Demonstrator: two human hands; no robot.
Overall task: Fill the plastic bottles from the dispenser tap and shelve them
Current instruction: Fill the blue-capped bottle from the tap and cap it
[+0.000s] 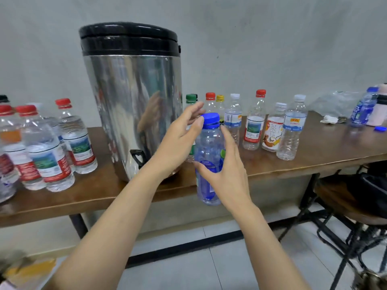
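Midway across the frame, a right hand (228, 170) grips a blue-capped plastic bottle (209, 147) just in front of the edge of the wooden table (314, 155), right of the steel dispenser (134, 97), while the left hand (180, 143), fingers straight and spread, touches its cap (210, 120) with the thumb

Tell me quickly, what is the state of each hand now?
Left hand: open, thumb against the blue cap.
Right hand: holds the blue bottle, thumb across its front.

bottle clusters (48, 151) flank dispenser (134, 101); tap (137, 156) front open
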